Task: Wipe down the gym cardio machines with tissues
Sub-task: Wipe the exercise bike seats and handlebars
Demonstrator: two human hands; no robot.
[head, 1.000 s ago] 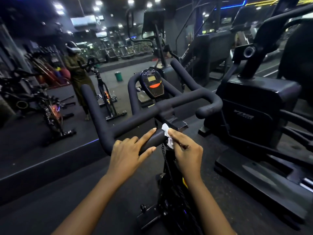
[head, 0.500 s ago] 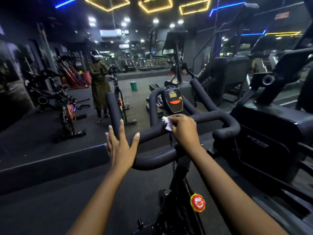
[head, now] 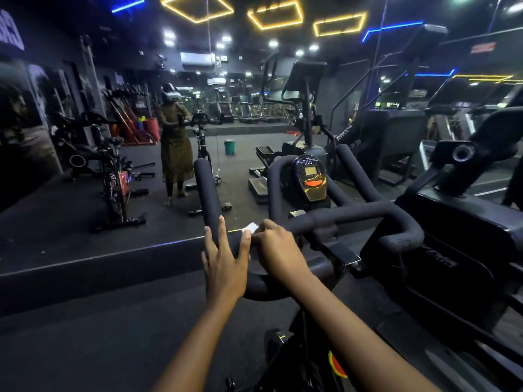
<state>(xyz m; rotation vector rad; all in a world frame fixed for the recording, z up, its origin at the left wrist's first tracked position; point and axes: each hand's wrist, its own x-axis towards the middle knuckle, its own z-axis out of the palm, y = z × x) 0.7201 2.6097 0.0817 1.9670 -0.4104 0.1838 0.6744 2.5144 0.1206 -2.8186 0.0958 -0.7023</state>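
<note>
Station: spin bike (head: 304, 338), seen from the head camera looking down over the black padded handlebar (head: 356, 214).

- Left hand (head: 225, 263): open. We logged the fingers straight and laid up against the handlebar's left horn at its bend, with the thumb spread out on the inner side of the bar. It rested there and held nothing.
- Right hand (head: 277, 250): closed on the tissue (head: 251, 227). We noted curled fingers pinching it and pressing it to the bar.
- The tissue showed only as a small white scrap. It lay on the handlebar just where the left horn meets the crossbar, between the left thumb and the right fingertips, and both hands almost touched there.
- The console (head: 310, 179) stood upright behind the crossbar, with a small grey screen and a lit orange patch.
- A red and yellow knob (head: 336, 366) sat low on the frame, beneath the right forearm.

Surroundings: we recorded a large black machine (head: 452, 250) close on the right and a second bike (head: 116, 182) on the raised floor to the left. Farther off were a green bucket (head: 229, 147) and a figure in an olive dress (head: 175, 154) beside another bike.
</note>
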